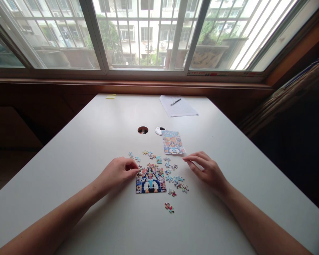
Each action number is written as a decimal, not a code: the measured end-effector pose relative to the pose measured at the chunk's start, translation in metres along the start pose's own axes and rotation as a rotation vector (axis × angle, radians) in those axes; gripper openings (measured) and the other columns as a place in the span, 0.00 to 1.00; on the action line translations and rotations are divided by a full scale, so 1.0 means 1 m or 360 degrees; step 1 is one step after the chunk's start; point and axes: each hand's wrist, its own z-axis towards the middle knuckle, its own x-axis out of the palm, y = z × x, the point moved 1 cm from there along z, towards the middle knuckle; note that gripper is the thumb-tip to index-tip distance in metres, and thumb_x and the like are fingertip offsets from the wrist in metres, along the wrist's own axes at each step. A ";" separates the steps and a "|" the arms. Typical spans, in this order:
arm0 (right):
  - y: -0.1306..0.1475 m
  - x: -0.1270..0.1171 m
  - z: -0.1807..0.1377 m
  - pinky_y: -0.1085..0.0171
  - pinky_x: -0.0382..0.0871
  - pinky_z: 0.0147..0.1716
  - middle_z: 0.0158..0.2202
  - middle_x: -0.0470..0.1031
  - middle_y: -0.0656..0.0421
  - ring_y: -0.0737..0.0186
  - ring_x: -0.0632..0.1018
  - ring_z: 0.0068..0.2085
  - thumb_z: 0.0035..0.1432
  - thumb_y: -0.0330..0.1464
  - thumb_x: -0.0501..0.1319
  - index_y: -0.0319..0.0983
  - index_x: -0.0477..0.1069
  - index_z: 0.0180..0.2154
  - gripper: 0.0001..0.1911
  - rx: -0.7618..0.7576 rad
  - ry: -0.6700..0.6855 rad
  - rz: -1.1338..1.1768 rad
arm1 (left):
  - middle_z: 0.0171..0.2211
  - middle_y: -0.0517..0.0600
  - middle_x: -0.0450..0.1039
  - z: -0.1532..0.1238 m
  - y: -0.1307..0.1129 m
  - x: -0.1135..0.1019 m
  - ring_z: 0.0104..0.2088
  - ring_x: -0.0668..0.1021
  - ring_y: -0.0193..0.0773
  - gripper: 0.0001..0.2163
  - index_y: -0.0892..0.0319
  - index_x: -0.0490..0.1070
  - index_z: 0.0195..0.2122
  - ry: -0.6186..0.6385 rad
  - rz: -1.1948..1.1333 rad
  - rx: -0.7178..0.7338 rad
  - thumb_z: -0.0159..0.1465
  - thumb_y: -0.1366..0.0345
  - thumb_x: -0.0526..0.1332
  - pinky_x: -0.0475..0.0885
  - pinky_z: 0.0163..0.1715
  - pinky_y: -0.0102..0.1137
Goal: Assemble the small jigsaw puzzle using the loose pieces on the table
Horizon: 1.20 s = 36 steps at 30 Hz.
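A partly assembled jigsaw puzzle point(151, 185) lies flat on the table, showing a blue dog's face with crowded figures above it; its top edge is uneven. My left hand point(121, 170) is at its upper left edge, thumb and forefinger pinched on a small puzzle piece point(139, 173), which the fingertips partly hide. To the right, my right hand point(206, 169) hovers over or rests on the table with fingers stretched out, holding nothing. Its fingertips are close to a printed reference picture point(172, 141) with the same dog. Loose puzzle pieces point(178, 180) lie between the puzzle and my right hand.
More loose pieces point(149, 154) are scattered above the puzzle, and a small cluster point(169, 207) lies below it. Farther back are a round hole point(143, 130) in the white table point(95, 131), a grommet cover point(158, 131), paper sheets point(184, 109), a pen point(175, 102) and a yellow note point(111, 96).
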 end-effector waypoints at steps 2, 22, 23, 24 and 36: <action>0.000 0.000 0.000 0.54 0.73 0.43 0.41 0.78 0.55 0.55 0.76 0.42 0.67 0.26 0.59 0.44 0.76 0.47 0.11 0.0006 0.0010 -0.0002 | 0.37 0.50 0.81 0.000 0.000 0.000 0.38 0.80 0.42 0.11 0.53 0.82 0.36 -0.0008 0.0033 0.0016 0.64 0.55 0.62 0.74 0.39 0.33; -0.002 0.001 -0.001 0.54 0.73 0.43 0.41 0.78 0.55 0.55 0.76 0.42 0.68 0.27 0.59 0.44 0.76 0.47 0.11 0.0007 0.0024 -0.0004 | 0.39 0.49 0.78 -0.002 0.004 -0.007 0.42 0.74 0.43 0.10 0.52 0.80 0.38 -0.0118 0.0275 0.0297 0.69 0.59 0.59 0.70 0.41 0.35; -0.002 0.001 -0.001 0.54 0.73 0.43 0.41 0.78 0.55 0.55 0.76 0.42 0.68 0.27 0.59 0.44 0.76 0.48 0.11 0.0007 0.0024 -0.0004 | 0.39 0.49 0.78 -0.003 0.005 -0.006 0.42 0.74 0.43 0.09 0.52 0.80 0.38 -0.0126 0.0307 0.0339 0.69 0.60 0.59 0.70 0.42 0.36; -0.003 0.001 -0.001 0.54 0.73 0.43 0.41 0.78 0.55 0.55 0.76 0.42 0.68 0.27 0.59 0.44 0.76 0.48 0.11 0.0011 0.0024 -0.0005 | 0.40 0.50 0.77 -0.003 0.007 -0.005 0.43 0.73 0.44 0.08 0.52 0.80 0.39 -0.0128 0.0346 0.0391 0.69 0.62 0.60 0.71 0.43 0.36; -0.001 0.000 0.000 0.54 0.75 0.43 0.41 0.79 0.55 0.54 0.78 0.42 0.68 0.28 0.59 0.45 0.77 0.47 0.11 0.0039 0.0022 -0.0014 | 0.46 0.53 0.72 -0.006 0.004 0.001 0.45 0.68 0.46 0.16 0.45 0.77 0.53 -0.0133 0.0861 0.0914 0.72 0.71 0.56 0.72 0.41 0.37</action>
